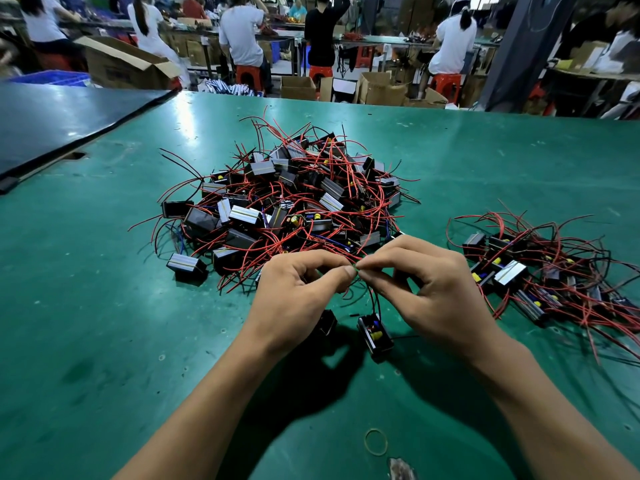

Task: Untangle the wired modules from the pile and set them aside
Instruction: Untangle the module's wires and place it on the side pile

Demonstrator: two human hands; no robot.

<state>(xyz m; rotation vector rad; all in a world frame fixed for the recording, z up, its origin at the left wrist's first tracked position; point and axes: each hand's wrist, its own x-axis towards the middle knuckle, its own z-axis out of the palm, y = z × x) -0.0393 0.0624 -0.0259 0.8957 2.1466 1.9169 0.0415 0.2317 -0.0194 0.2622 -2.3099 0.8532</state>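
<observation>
A large pile of black modules with red and black wires (294,199) lies in the middle of the green table (104,306). A smaller set-aside heap of modules (540,271) lies to the right. My left hand (294,299) and my right hand (429,285) meet at the pile's near edge, each pinching wires between thumb and forefinger. One black module (374,336) hangs by its black wires just below my right hand, resting on the table. Another module (327,322) lies partly hidden under my left hand.
A rubber band (375,442) lies on the table near me. A dark panel (69,123) covers the table's far left corner. Beyond the table's far edge, several people sit on red stools among cardboard boxes (298,87).
</observation>
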